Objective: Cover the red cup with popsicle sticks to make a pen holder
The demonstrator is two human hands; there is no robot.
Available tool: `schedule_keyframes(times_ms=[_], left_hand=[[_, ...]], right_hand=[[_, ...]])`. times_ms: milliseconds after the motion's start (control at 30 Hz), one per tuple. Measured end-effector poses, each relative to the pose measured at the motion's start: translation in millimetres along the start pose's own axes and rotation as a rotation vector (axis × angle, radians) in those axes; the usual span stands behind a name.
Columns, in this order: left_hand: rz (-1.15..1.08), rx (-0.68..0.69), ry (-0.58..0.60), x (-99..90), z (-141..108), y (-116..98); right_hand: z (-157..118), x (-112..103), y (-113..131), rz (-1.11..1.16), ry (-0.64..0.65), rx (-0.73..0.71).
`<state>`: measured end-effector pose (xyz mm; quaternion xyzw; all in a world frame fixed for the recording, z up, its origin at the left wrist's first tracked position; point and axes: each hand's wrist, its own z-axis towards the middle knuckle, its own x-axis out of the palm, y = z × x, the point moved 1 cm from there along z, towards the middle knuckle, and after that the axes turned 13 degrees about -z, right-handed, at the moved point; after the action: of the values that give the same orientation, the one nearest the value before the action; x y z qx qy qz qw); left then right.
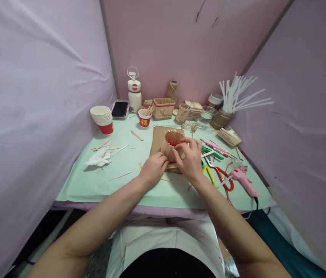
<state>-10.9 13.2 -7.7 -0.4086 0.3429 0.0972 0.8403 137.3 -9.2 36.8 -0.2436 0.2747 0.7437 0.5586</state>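
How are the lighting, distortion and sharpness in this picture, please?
Head view throughout: soft light, no strong glare; right cloth wall darker than left cloth wall; wide-angle stretch enlarges the forearms; stick-sided holder slightly soft in detail.

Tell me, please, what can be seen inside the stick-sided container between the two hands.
Inside the stick-sided container, a red surface shows. Its bottom is hidden by its near side and the right hand, so anything lying there cannot be seen.
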Motion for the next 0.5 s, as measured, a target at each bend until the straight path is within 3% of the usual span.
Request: schedule_keyframes(times_ms=[200,500], left_hand=[[-0.083,-0.022,-0.096,1.4,-0.4,0.2],[-0.149,0.024,-0.141,3.5,1.8,-6.1]], right_hand=[[-3.6,-3.3,4.7,0.016,-0.005,0.026],[-12.4,-8.9,20.5,-0.032,-0.041,0.134]])
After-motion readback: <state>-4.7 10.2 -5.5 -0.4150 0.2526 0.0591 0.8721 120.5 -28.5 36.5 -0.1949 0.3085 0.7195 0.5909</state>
